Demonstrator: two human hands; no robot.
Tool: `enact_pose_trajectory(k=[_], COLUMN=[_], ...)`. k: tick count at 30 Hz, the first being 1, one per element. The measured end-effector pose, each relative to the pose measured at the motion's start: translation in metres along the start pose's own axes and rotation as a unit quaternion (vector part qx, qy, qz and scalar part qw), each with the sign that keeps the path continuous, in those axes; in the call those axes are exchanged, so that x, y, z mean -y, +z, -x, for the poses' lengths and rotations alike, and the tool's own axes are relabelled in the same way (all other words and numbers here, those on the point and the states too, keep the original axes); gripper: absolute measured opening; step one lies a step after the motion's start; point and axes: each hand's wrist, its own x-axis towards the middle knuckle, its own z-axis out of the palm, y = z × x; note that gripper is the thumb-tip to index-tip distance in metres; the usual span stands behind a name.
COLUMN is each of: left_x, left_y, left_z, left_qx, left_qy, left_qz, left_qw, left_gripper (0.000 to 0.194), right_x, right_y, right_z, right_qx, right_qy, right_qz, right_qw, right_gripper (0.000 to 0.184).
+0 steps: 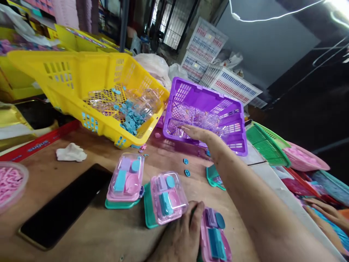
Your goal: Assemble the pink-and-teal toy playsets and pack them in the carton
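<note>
My right hand (pixel 195 133) reaches over the front rim of the purple basket (pixel 231 94), fingers stretched out and nothing seen in them. Clear plastic covers (pixel 201 118) lie inside that basket. At the bottom centre, my left hand (pixel 181 234) has its fingers bent against the side of an uncovered pink toy box (pixel 214 236) with purple and teal pieces; its grip is partly hidden. Left of that hand stands a similar toy box under a clear cover (pixel 169 198), with a teal base. Another covered toy box (pixel 127 178) sits farther left.
A yellow basket (pixel 100 127) holds clear covers and teal pieces. A black phone (pixel 65 205), crumpled tissue (pixel 71 153) and tub of pink pieces (pixel 12 183) lie left. Small teal ovals (pixel 187 173) and a teal container (pixel 214 177) lie near my right forearm. Another person's hands (pixel 328 214) appear right.
</note>
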Motion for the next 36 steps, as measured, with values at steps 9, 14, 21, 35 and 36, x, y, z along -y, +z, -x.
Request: enact_pose_trajectory(k=[9,14,21,35,36], left_x=[-0.001,-0.010,-0.028,-0.028,-0.029], left_y=[0.024,0.002,-0.046,-0.048,-0.048], left_z=[-0.001,0.001,0.004,-0.001,-0.001], left_qx=[-0.053,-0.023,-0.044,-0.049,-0.051], left_qy=[-0.029,-0.013,0.028,0.038,0.038], left_qz=[-0.081,0.037,0.061,0.000,0.003], left_qw=[0.995,0.999,0.997,0.998,0.998], left_gripper=[0.118,0.166,0.147,0.142,0.141], right_x=[0.005,0.005,0.002,0.020,0.024], right_y=[-0.014,-0.032,0.031,0.048,0.052], right_z=[0.023,0.148,0.303,0.352,0.351], right_qx=[-0.061,-0.084,-0.087,-0.180,-0.196], right_qy=[0.025,0.005,0.130,-0.010,-0.036], right_qz=[-0.212,-0.436,-0.307,-0.001,0.024], right_qw=[0.975,0.896,0.939,0.984,0.980], right_gripper=[0.059,0.061,0.056,0.051,0.048])
